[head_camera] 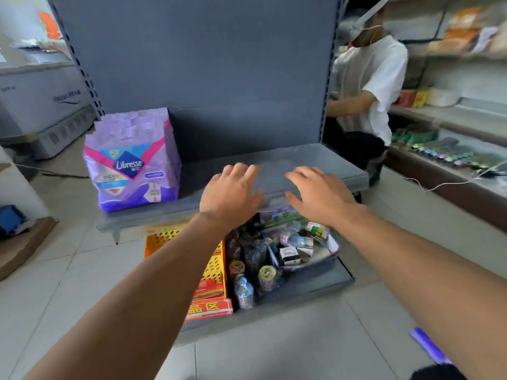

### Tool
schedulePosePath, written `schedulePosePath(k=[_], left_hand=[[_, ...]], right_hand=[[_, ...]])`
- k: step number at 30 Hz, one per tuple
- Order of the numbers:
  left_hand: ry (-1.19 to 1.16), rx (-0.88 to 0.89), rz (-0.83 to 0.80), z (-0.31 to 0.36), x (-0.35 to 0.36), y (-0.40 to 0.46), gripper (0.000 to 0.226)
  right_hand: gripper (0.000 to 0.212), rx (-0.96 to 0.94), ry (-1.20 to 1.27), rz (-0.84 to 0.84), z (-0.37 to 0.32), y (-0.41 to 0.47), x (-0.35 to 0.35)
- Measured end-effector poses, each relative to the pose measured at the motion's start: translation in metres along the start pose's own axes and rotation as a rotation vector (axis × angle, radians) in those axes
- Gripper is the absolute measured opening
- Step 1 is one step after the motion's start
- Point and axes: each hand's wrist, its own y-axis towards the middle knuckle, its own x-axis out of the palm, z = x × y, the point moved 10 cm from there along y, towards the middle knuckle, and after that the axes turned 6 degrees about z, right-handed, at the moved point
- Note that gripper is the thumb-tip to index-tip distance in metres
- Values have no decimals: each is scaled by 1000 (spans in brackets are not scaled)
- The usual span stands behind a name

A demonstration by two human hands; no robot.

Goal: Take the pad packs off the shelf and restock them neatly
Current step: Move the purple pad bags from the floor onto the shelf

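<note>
A purple Libresse pad pack (pixel 133 160) stands upright at the left end of the grey shelf (pixel 288 163). My left hand (pixel 231 190) hovers over the shelf's front edge, fingers spread and holding nothing, to the right of the pack. My right hand (pixel 319 193) is beside it, also open with relaxed fingers, over the bare middle of the shelf. A purple pack edge (pixel 429 345) shows on the floor at the lower right, mostly out of view.
Below the shelf, a lower shelf (pixel 310 286) holds a yellow perforated basket (pixel 211 267), small bottles and a tray of small boxes. A person in a white shirt (pixel 367 86) crouches at the right by another rack (pixel 450 116). A freezer (pixel 41 105) stands at the left.
</note>
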Motion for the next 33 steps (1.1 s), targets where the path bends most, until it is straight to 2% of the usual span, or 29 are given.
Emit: schedulePosePath(k=[5, 12, 17, 20, 23, 25, 27, 31, 33], left_hand=[[-154, 140, -203, 144, 75, 10, 41], [-300, 311, -529, 350, 200, -26, 41], [-354, 424, -773, 459, 301, -93, 38], [-371, 484, -883, 510, 355, -139, 37], [-430, 492, -991, 554, 403, -183, 39], [-482, 486, -1057, 579, 433, -208, 39], [-530, 469, -1129, 597, 459, -232, 43], [-584, 399, -1195, 611, 495, -266, 53], [-586, 344, -1221, 606, 513, -276, 53]], right_hand=[[45, 237, -11, -91, 138, -101, 16], [43, 768, 95, -204, 322, -302, 72], [41, 1136, 240, -303, 387, -445, 151], [50, 1359, 360, -386, 401, -528, 208], [44, 1573, 414, -417, 409, -597, 252], [36, 1653, 421, -364, 417, -629, 275], [38, 1692, 420, -337, 423, -653, 298], [75, 1524, 350, -551, 413, -665, 342], [82, 1457, 373, -652, 392, -662, 359]])
